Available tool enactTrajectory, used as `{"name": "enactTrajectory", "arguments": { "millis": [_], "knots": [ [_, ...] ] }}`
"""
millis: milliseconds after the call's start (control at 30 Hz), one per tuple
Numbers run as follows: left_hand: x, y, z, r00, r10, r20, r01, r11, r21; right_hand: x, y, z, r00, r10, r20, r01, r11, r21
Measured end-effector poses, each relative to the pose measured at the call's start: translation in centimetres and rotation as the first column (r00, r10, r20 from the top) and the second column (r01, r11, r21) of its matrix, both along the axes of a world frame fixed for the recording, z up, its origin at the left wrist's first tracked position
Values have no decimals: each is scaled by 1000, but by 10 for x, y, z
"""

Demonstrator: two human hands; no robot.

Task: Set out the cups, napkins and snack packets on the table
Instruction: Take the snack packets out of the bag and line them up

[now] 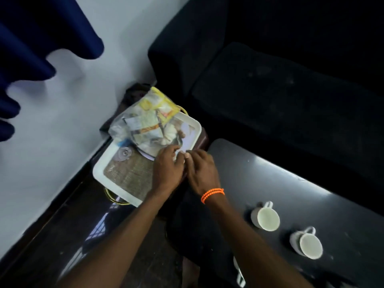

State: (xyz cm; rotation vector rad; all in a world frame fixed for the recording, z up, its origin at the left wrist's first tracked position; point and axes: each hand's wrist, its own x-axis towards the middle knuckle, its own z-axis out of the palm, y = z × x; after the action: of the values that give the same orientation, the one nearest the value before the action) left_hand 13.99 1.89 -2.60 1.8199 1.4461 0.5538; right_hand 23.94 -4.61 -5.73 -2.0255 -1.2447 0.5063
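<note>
A white tray (99, 173) rests on a small stool left of the dark table (291, 183). On the tray lies a clear plastic bag of snack packets (145, 121) and a woven mat (128, 175). My left hand (166, 169) and my right hand (202, 169), with an orange bead bracelet on its wrist, meet at the tray's near right edge. Their fingertips pinch something small and white there; what it is stays unclear. Two white cups (267, 218) (307, 243) stand on the table, handles pointing away from me.
A dark sofa (270, 90) runs behind the table and stool. A white wall (62, 111) and a blue curtain (31, 38) are on the left. A yellow cable (110, 196) loops under the tray on the dark floor.
</note>
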Motion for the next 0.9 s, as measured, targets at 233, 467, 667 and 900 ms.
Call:
{"name": "enactTrajectory", "arguments": {
  "millis": [233, 467, 667, 900],
  "knots": [
    [-75, 106, 7, 983, 114, -143, -77, 967, 241, -34, 115, 4, 945, 295, 140, -288, 955, -65],
    [-99, 184, -4, 956, 72, -285, -45, 994, 99, -56, 164, -4, 866, 417, 277, -340, 896, -284],
    [-97, 187, 0, 965, 256, -46, -259, 963, -68, -71, 121, -23, 946, 265, 185, -227, 952, -204],
    [-91, 182, -8, 964, 263, 47, -201, 830, -520, -66, 85, -16, 970, -5, -243, 6, 1000, 4]
  ]
}}
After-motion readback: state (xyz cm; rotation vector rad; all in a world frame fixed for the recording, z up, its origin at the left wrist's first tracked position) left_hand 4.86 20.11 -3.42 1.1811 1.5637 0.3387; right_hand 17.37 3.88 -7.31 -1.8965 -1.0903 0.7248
